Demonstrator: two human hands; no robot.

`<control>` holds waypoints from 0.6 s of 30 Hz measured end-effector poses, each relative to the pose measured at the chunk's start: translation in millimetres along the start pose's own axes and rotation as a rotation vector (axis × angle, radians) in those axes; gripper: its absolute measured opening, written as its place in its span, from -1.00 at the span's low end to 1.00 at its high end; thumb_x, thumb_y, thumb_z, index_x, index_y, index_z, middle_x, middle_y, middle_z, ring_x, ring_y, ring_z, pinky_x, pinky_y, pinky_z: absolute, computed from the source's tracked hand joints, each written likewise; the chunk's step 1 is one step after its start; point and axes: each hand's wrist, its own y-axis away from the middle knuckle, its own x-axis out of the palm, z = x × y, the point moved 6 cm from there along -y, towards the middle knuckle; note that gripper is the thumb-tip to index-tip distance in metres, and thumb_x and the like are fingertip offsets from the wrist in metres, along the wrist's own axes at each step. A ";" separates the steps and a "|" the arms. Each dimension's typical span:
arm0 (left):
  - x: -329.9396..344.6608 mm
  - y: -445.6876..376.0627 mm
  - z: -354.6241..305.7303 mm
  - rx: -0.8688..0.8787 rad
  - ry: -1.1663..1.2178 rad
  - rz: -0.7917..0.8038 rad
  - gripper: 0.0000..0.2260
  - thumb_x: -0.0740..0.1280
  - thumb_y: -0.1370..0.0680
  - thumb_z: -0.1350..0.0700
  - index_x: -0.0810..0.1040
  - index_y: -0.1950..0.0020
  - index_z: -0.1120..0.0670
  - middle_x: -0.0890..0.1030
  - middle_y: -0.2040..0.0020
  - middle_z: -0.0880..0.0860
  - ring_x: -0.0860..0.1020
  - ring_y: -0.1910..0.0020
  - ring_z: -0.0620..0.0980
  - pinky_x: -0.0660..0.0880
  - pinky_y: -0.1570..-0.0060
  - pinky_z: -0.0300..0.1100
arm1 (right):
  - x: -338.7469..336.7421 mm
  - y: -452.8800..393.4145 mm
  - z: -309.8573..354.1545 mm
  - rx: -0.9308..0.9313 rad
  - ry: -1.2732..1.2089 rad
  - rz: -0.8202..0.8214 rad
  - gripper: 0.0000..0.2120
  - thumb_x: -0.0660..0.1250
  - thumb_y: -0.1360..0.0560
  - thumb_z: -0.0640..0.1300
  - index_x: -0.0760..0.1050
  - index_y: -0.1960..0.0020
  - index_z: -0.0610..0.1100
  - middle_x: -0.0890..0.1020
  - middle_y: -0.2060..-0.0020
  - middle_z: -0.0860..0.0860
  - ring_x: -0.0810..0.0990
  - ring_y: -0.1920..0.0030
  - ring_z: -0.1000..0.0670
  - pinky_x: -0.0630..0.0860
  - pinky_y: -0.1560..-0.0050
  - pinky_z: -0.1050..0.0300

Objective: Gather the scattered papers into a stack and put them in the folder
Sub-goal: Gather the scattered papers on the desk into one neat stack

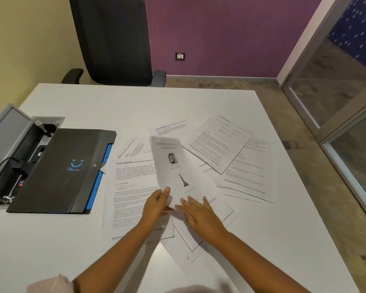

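Several printed papers point(226, 144) lie scattered over the middle and right of the white table point(118, 102). My left hand point(155, 205) pinches the near edge of one sheet with two small pictures point(171, 163), which is raised and blurred. Right beside it, my right hand point(199, 214) hovers with fingers spread over a bordered sheet point(222, 210). A shut black folder point(61, 170) with a blue smile logo and blue inner edge lies to the left of the papers.
An open grey cable box point(11, 149) with plugs and a cable is sunk in the table's left side, partly under the folder. A black office chair point(116, 41) stands behind the far edge. A glass partition point(347, 102) is at right.
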 end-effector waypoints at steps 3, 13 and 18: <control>-17.1 -14.0 12.1 -0.059 -0.072 -0.121 -0.75 0.22 -0.58 0.12 0.44 0.28 0.17 0.54 0.34 0.08 0.55 0.30 0.11 0.49 0.33 -0.15 | 7.2 -1.5 -8.3 0.036 -0.193 0.143 -0.64 0.09 -0.59 0.11 0.39 -0.35 0.11 0.30 -0.46 0.09 0.11 -0.49 0.14 -0.13 -0.51 0.00; -39.4 -40.5 35.3 -0.188 0.001 -0.182 -0.74 0.18 -0.55 0.26 0.39 0.36 0.17 0.51 0.53 0.11 0.45 0.60 0.05 0.47 0.41 -0.10 | -56.3 -16.4 -137.0 0.668 -0.915 -0.621 -0.78 0.16 -0.55 -0.28 0.55 -0.04 -0.14 0.59 0.00 -0.06 0.52 -0.01 0.00 0.45 -0.10 0.21; -44.1 -49.4 36.7 -0.199 0.005 -0.220 -0.75 0.18 -0.51 0.32 0.34 0.37 0.16 0.44 0.52 0.09 0.42 0.58 0.00 0.42 0.46 -0.19 | -43.5 -35.4 -175.5 0.826 -1.431 -0.597 -0.86 0.27 -0.54 -0.11 0.49 -0.09 -0.09 0.57 0.09 0.01 0.58 0.04 0.01 0.50 0.02 0.08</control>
